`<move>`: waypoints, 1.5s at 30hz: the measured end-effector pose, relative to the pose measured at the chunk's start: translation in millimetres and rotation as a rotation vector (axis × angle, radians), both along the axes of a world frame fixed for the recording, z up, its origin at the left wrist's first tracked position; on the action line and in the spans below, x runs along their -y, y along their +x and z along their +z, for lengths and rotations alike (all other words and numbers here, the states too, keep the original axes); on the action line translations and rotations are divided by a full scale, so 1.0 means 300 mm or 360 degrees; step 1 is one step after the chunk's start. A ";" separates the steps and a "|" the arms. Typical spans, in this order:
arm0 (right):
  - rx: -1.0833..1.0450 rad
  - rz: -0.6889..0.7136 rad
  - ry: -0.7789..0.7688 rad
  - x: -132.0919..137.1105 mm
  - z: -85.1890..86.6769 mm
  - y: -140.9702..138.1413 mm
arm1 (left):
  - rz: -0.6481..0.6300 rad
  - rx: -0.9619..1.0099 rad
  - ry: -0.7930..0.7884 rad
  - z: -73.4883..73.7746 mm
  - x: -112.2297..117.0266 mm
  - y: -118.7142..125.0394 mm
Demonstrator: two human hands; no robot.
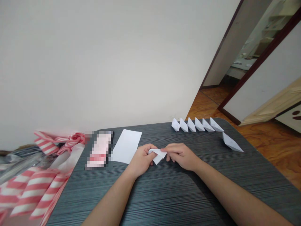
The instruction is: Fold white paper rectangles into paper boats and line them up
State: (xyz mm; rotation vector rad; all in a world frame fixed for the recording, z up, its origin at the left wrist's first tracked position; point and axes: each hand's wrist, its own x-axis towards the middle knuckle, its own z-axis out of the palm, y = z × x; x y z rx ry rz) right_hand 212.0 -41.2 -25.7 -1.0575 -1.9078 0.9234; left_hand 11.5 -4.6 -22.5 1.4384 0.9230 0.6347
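Observation:
A small piece of folded white paper (158, 158) is held just above the dark wood-grain table (150, 194), its lower point facing me. My left hand (142, 159) pinches its left side, the thumb lying across the folds. On the other side, my right hand (181, 154) grips the right corner between thumb and fingers. Parts of the paper are hidden by my fingers. Left of my left hand lies a stack of plain white sheets (127, 146); whether it is one sheet or more I cannot tell.
Several folded paper boats (199, 125) stand in a row along the far right edge. Another paper boat (231, 143) sits apart, nearer the right edge. A pixelated phone-like object (100, 150) lies at left. Red-and-white striped cloth (37, 188) is beside the table; a wall (105, 62) rises behind.

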 end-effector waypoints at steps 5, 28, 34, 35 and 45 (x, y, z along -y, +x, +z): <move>0.0101 0.0044 0.0117 0.001 0.006 0.008 | -0.0036 0.0096 -0.0074 0.001 -0.002 -0.001; -0.0250 -0.0299 -0.0452 -0.003 -0.018 -0.003 | -0.0078 -0.0071 0.0009 0.024 0.011 -0.004; -0.0032 -0.0191 -0.0513 -0.004 0.014 -0.004 | -0.0126 -0.0122 0.0071 0.023 0.012 -0.005; 0.0001 -0.0180 -0.0508 -0.004 0.019 -0.005 | -0.0129 -0.0123 0.0074 0.022 0.012 -0.004; -0.0031 -0.0142 -0.0548 -0.004 0.019 -0.009 | -0.0144 -0.0039 0.0020 0.008 0.009 0.000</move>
